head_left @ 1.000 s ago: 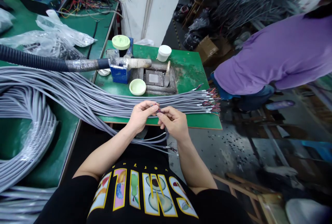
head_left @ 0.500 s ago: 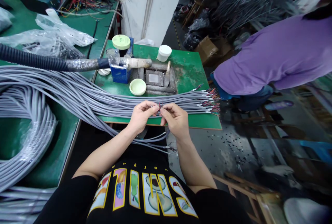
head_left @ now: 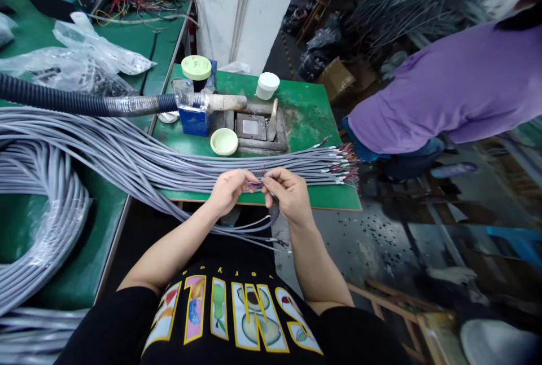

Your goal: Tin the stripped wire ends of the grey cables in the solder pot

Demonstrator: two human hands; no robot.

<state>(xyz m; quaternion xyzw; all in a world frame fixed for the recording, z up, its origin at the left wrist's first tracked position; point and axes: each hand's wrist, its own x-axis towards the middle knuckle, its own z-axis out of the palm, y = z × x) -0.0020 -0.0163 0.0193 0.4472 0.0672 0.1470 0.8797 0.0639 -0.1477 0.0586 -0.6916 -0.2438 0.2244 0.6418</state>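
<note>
Fine coloured wires [head_left: 255, 185] at the stripped end of a grey cable [head_left: 275, 212] lie between my two hands. My left hand [head_left: 230, 190] pinches some of these wires from the left. On the other side, my right hand [head_left: 288, 193] is closed around the cable end, with a red wire sticking up by its fingertips. The cable bends down below my right hand. Just beyond both hands runs a thick bundle of grey cables [head_left: 203, 170] across the green table, its stripped ends [head_left: 345, 165] fanned out at the right.
Behind the bundle, a square metal pot [head_left: 250, 127] sits in the table with a flat scraper [head_left: 273, 122] on its edge. A pale bowl [head_left: 224, 142], a white tub [head_left: 267, 86] and a black hose [head_left: 84, 97] are nearby. A person in purple [head_left: 440, 83] stands at right.
My left fingers have drawn slightly left and opened out a little, showing more of the coloured wires. My right hand has stayed nearly in place.
</note>
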